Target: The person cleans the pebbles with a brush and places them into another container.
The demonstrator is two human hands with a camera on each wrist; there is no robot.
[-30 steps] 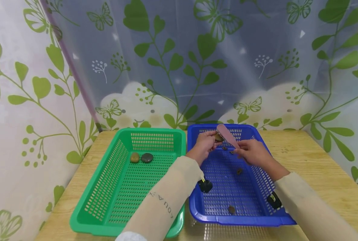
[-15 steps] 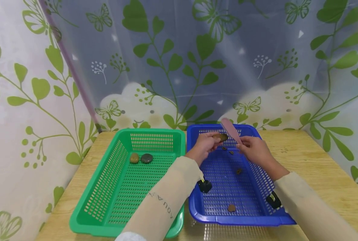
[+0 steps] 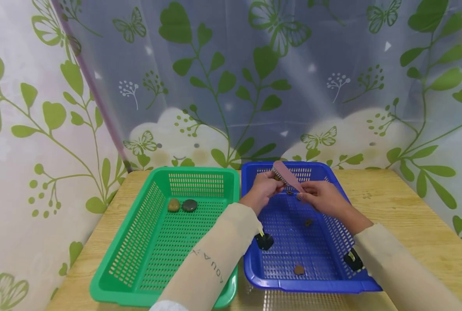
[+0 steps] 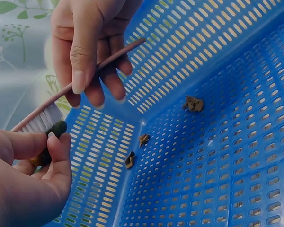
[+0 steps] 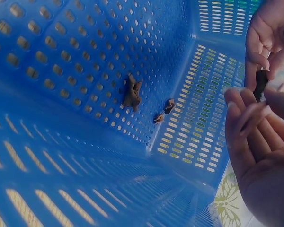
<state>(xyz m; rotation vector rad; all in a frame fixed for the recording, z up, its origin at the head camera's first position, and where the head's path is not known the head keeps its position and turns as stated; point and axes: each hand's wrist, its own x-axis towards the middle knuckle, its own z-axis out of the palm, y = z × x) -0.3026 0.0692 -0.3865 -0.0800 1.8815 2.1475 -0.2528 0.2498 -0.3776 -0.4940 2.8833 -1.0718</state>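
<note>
My left hand (image 3: 263, 190) pinches a dark, smooth stone (image 4: 58, 127) between thumb and fingers over the far part of the blue basket (image 3: 312, 285). In my right hand (image 3: 324, 198) is a pink brush (image 3: 289, 176), gripped by its thin handle. Its pale bristles (image 4: 46, 118) are against the stone in the left wrist view. From the head, the brush covers most of the stone. Brown clumps lie on the basket floor below: one (image 3: 299, 270) near the front, another (image 3: 308, 222) midway, and small bits (image 4: 130, 160) by the far wall.
A green basket (image 3: 116, 285) stands left of the blue one, holding a tan stone (image 3: 173, 205) and a dark grey stone (image 3: 189, 205). Both baskets rest on a wooden table (image 3: 390, 203). A leaf-patterned curtain (image 3: 231, 86) hangs behind.
Half a second ago the brush was raised off the stone; now it has come down leftward over it again. My left hand stays nearly in place, and the baskets have not moved.
</note>
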